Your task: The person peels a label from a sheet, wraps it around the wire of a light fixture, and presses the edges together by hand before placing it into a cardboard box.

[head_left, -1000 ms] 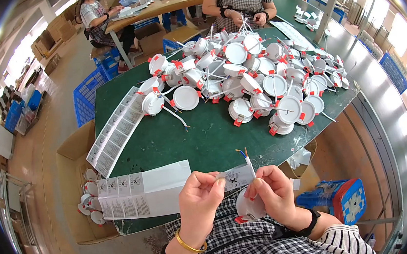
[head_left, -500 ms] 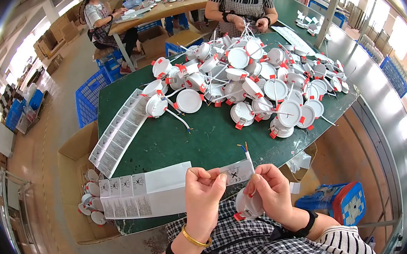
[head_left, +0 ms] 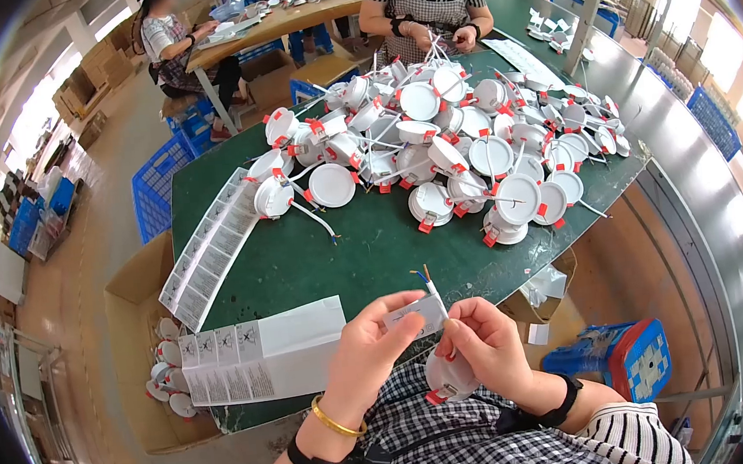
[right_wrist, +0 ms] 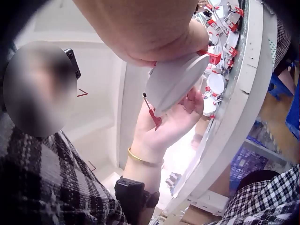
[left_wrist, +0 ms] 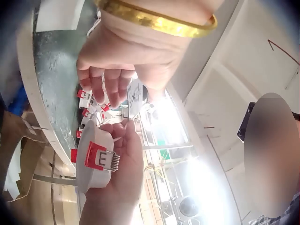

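In the head view my left hand (head_left: 373, 344) pinches a printed label (head_left: 426, 314), thumb across its face and fingers behind. The label's right edge lies against a white cable (head_left: 435, 290), whose bared blue and brown wire ends point up. My right hand (head_left: 495, 350) pinches the cable just below, at the label's edge. Under the right fingers hangs a round white downlight (head_left: 448, 375) with red clip tabs. In the left wrist view, the downlight (left_wrist: 96, 157) shows a spring clip, and the label (left_wrist: 135, 97) stands between the hands. The right wrist view shows the downlight's disc (right_wrist: 178, 84).
A label sheet (head_left: 302, 350) lies at the table's near edge, another strip (head_left: 210, 247) farther left. Many downlights (head_left: 417, 102) are heaped on the green table (head_left: 365, 259). A carton (head_left: 140, 290) with downlights stands left, a blue stool (head_left: 612, 356) right. Another person (head_left: 426, 7) works opposite.
My left hand has moved closer to the cable and its fingers have straightened behind the label, covering more of it. The right hand keeps its pinch. The head view has shifted slightly.
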The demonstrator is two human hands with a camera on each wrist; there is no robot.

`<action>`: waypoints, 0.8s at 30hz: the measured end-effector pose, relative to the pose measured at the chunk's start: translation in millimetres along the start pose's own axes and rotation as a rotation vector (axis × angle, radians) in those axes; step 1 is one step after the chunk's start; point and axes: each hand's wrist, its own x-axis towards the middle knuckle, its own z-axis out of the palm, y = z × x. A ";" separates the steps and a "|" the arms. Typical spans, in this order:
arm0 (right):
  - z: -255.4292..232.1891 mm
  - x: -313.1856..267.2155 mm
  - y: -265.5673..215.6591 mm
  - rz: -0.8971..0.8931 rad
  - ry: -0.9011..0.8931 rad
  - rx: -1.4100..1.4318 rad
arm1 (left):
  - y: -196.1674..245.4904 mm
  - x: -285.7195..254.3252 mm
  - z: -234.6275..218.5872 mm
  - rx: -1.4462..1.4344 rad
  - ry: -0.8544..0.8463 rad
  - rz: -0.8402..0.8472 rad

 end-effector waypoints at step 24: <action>-14.8 8.7 -16.1 0.053 -0.139 -0.167 | 29.4 21.9 1.7 0.570 -0.229 -0.012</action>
